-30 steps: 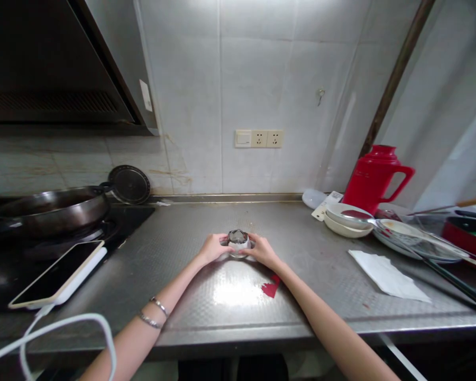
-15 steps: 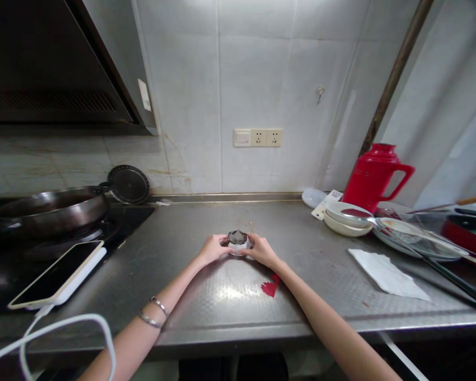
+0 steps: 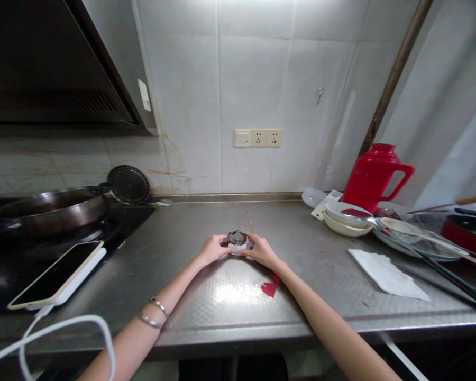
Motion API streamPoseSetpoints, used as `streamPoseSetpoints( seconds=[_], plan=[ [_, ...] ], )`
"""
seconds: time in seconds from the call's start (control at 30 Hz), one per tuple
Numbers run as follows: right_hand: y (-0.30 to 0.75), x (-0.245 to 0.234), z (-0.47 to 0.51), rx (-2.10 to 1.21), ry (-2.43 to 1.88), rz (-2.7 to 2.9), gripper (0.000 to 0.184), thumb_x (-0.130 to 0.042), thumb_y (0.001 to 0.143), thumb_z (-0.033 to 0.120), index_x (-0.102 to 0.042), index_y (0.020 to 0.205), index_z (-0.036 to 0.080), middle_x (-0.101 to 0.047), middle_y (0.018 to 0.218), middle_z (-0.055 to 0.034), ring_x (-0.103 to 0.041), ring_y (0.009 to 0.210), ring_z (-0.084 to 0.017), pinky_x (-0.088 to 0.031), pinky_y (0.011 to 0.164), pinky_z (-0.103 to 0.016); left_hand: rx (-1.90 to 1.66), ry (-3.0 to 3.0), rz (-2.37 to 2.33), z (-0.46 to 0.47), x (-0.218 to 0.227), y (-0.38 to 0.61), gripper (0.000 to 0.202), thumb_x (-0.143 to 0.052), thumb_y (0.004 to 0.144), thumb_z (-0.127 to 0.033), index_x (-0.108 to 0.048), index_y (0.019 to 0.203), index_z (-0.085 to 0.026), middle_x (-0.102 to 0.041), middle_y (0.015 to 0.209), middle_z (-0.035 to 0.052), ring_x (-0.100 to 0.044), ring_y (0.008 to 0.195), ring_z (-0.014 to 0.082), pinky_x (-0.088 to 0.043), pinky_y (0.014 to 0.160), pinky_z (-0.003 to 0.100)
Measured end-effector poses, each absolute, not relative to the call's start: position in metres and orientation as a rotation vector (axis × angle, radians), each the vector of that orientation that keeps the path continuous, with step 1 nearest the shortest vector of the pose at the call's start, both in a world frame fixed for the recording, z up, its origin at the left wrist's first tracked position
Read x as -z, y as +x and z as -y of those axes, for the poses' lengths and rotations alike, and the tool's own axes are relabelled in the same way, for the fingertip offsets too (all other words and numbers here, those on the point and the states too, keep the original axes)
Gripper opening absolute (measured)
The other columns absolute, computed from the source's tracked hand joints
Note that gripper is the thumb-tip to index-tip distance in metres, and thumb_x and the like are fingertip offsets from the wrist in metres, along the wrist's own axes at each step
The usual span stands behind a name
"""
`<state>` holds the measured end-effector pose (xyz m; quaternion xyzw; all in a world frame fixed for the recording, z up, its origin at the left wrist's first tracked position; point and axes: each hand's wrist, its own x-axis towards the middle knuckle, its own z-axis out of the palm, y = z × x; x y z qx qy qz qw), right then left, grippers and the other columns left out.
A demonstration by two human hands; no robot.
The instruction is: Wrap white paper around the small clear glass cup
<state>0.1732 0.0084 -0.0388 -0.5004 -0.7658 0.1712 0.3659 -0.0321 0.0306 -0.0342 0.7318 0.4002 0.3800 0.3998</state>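
While a red scrap (image 3: 269, 288) lies toward the front of a steel counter (image 3: 190, 304), the left hand (image 3: 213, 247) and right hand (image 3: 263, 250) clasp a small round container (image 3: 237, 239) mid-counter. Behind, a socket panel (image 3: 266, 138) sits on a tiled wall (image 3: 256, 74)

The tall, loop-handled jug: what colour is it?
Bright red. The tall red loop-handled jug shows best in the head view.

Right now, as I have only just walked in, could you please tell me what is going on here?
A person at the steel counter holds a small glass container upright between the left hand and the right hand. It appears to rest on the counter; its contents are unclear. A red scrap lies nearer the person, by the right forearm.
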Motion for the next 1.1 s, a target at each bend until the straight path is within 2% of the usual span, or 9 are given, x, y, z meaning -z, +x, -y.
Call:
streamPoseSetpoints(
  seconds=[0.3, 0.5, 0.57, 0.67, 0.77, 0.87, 0.97, 1.03, 1.1],
  plan=[
    [0.174, 0.038, -0.008, -0.449, -1.248, 1.986, 0.056, -0.075, 0.061, 0.047, -0.063, 0.107, 0.018, -0.067, 0.095, -0.0054, -0.06, 0.087, -0.021, -0.042, 0.075, -0.029, -0.922, 1.905, -1.065, -0.028, 0.031, -0.031, 0.046, -0.075, 0.057, -0.028, -0.068, 0.1, -0.013, -0.071, 0.104, 0.0089, -0.064, 0.099, 0.0253, -0.047, 0.089, 0.033],
    [0.177, 0.03, -0.007, -0.418, -1.21, 2.054, 0.056, -0.077, 0.061, 0.044, -0.064, 0.108, 0.016, -0.068, 0.099, -0.0067, -0.06, 0.091, -0.023, -0.043, 0.079, -0.03, -0.795, 2.235, -1.254, -0.02, 0.02, -0.033, 0.046, -0.073, 0.062, -0.04, -0.068, 0.101, -0.017, -0.072, 0.098, 0.0074, -0.065, 0.089, 0.0255, -0.047, 0.081, 0.033],
    [0.18, 0.027, -0.006, -0.443, -1.227, 2.068, 0.054, -0.076, 0.061, 0.044, -0.065, 0.106, 0.017, -0.068, 0.097, -0.0062, -0.061, 0.091, -0.024, -0.044, 0.079, -0.031, -0.747, 2.354, -1.338, -0.018, 0.016, -0.036, 0.053, -0.075, 0.058, -0.046, -0.067, 0.102, -0.017, -0.07, 0.101, 0.0095, -0.063, 0.094, 0.0288, -0.046, 0.084, 0.036],
    [0.186, 0.024, -0.007, -0.533, -1.252, 2.061, 0.054, -0.077, 0.06, 0.044, -0.065, 0.106, 0.018, -0.07, 0.097, -0.0067, -0.063, 0.092, -0.026, -0.045, 0.081, -0.033, -0.743, 2.411, -1.418, -0.019, 0.013, -0.039, 0.07, -0.079, 0.051, -0.049, -0.064, 0.111, -0.017, -0.064, 0.117, 0.0142, -0.055, 0.112, 0.0341, -0.04, 0.096, 0.041],
    [0.193, 0.023, -0.009, -0.6, -1.318, 2.006, 0.068, -0.079, 0.056, 0.044, -0.061, 0.116, 0.017, -0.069, 0.104, -0.0115, -0.063, 0.097, -0.03, -0.045, 0.084, -0.036, -0.767, 2.348, -1.459, -0.023, 0.01, -0.044, 0.082, -0.08, 0.049, -0.05, -0.059, 0.12, -0.014, -0.054, 0.13, 0.0187, -0.044, 0.126, 0.0359, -0.032, 0.105, 0.042],
    [0.202, 0.022, -0.011, -0.614, -1.358, 1.98, 0.076, -0.08, 0.054, 0.041, -0.057, 0.122, 0.016, -0.07, 0.1, -0.0113, -0.064, 0.095, -0.029, -0.045, 0.083, -0.037, -0.835, 2.292, -1.469, -0.025, 0.007, -0.05, 0.08, -0.077, 0.054, -0.051, -0.058, 0.122, -0.013, -0.048, 0.135, 0.0203, -0.04, 0.129, 0.0347, -0.03, 0.107, 0.042],
    [0.21, 0.018, -0.013, -0.592, -1.347, 1.99, 0.057, -0.076, 0.059, 0.038, -0.065, 0.111, 0.016, -0.07, 0.084, -0.005, -0.064, 0.081, -0.022, -0.046, 0.076, -0.032, -0.933, 2.267, -1.46, -0.026, 0.002, -0.054, 0.068, -0.074, 0.062, -0.049, -0.06, 0.118, -0.013, -0.052, 0.132, 0.0189, -0.043, 0.127, 0.0321, -0.032, 0.106, 0.041],
    [0.215, 0.015, -0.014, -0.62, -1.325, 2.011, 0.034, -0.072, 0.063, 0.036, -0.071, 0.091, 0.016, -0.067, 0.072, -0.0015, -0.061, 0.071, -0.018, -0.044, 0.067, -0.028, -0.993, 2.272, -1.46, -0.026, -0.001, -0.056, 0.056, -0.07, 0.068, -0.044, -0.063, 0.114, -0.013, -0.057, 0.127, 0.0171, -0.046, 0.126, 0.0301, -0.034, 0.105, 0.04],
    [0.219, 0.01, -0.014, -0.682, -1.293, 2.028, 0.024, -0.068, 0.067, 0.037, -0.071, 0.072, 0.015, -0.061, 0.06, 0.0008, -0.057, 0.061, -0.015, -0.041, 0.059, -0.025, -1.072, 2.288, -1.458, -0.026, -0.005, -0.056, 0.043, -0.065, 0.074, -0.039, -0.066, 0.109, -0.014, -0.062, 0.121, 0.0149, -0.05, 0.122, 0.0281, -0.036, 0.104, 0.039]
  ],
)
